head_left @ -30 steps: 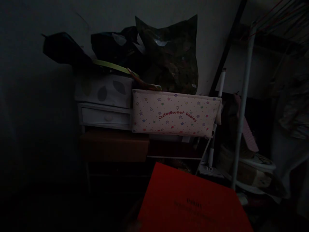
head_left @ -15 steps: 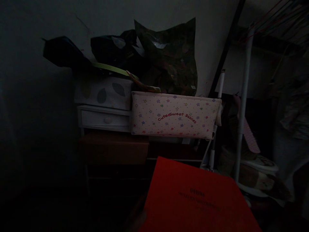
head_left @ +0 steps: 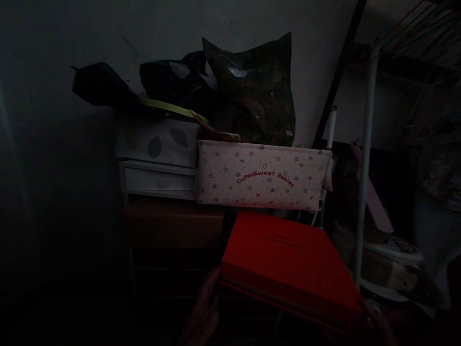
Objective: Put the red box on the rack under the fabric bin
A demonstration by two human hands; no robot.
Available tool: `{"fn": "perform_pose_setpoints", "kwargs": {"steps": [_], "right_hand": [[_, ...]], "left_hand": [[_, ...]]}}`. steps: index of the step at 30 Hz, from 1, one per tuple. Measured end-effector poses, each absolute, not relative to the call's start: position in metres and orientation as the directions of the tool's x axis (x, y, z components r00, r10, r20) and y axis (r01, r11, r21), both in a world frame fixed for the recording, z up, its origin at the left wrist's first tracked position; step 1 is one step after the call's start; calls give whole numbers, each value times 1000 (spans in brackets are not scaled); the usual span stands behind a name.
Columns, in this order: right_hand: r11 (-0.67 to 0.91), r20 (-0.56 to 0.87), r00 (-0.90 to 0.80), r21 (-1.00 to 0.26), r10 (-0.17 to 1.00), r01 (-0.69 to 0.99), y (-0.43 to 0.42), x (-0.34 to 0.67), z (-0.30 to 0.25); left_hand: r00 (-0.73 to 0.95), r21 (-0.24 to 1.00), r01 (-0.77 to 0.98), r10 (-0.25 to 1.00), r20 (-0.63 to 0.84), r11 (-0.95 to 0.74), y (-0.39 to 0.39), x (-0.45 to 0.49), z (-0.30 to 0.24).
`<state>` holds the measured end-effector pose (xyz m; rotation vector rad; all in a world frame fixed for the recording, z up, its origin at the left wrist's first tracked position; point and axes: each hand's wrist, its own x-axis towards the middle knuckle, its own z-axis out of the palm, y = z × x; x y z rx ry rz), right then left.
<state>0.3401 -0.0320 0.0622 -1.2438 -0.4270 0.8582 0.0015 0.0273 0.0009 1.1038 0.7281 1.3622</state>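
Observation:
I hold a flat red box (head_left: 288,262) with dark lettering on its lid, level in front of me in a very dim room. My left hand (head_left: 205,310) grips its near left corner. My right hand (head_left: 374,324) is barely visible at its near right corner. The box's far edge reaches just under a padded cream panel (head_left: 259,175) printed with stars and the words "Cute Sweet Babies".
A white drawer unit (head_left: 158,180) with a leaf-patterned box (head_left: 158,139) on it stands left of the panel, over a brown box (head_left: 173,223). Dark bags (head_left: 252,91) pile on top against the wall. A white pole (head_left: 363,163) and stacked items (head_left: 385,259) crowd the right.
The red box has moved up and forward, away from me, and levelled out, so its side edge now shows. Both hands have come into view at its near corners.

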Motion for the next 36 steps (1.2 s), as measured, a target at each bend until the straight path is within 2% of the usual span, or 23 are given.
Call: {"fn": "perform_pose_setpoints", "kwargs": {"steps": [3, 8, 11, 14, 18, 20, 23, 27, 29, 33, 36], "right_hand": [[84, -165, 591, -925, 790, -371, -11, 331, 74], [13, -224, 418, -869, 880, -495, 16, 326, 85], [-36, -271, 365, -843, 891, -537, 32, 333, 85], [23, -198, 371, -857, 907, -515, 49, 340, 77], [154, -1, 439, -936, 899, -317, 69, 339, 59], [206, 84, 483, -957, 872, -206, 78, 332, 52], [262, 190, 531, -963, 826, -64, 90, 323, 48], [233, 281, 613, -959, 739, 158, 113, 324, 41], [214, 317, 620, -948, 717, 237, 125, 329, 35], [180, 356, 621, -927, 698, 328, 142, 335, 27], [159, 385, 628, -909, 676, 386, 148, 335, 26]], "left_hand": [[169, 933, -350, 974, 154, -87, 24, 1, 8], [254, 901, -417, 935, 246, -124, 21, -3, 22], [263, 898, -422, 930, 255, -126, 21, -2, 26], [274, 902, -402, 920, 282, -156, 26, 4, 28], [241, 918, -346, 927, 288, -196, 53, 20, 19], [215, 952, -256, 950, 227, -170, 74, 30, 8], [179, 943, -190, 935, 306, -272, 98, 40, -6], [205, 933, -148, 913, 354, -329, 98, 44, -3], [233, 928, -68, 898, 373, -367, 91, 43, 7], [303, 910, 153, 895, 328, -385, 82, 45, 22], [317, 882, 220, 886, 340, -417, 86, 49, 21]]}}
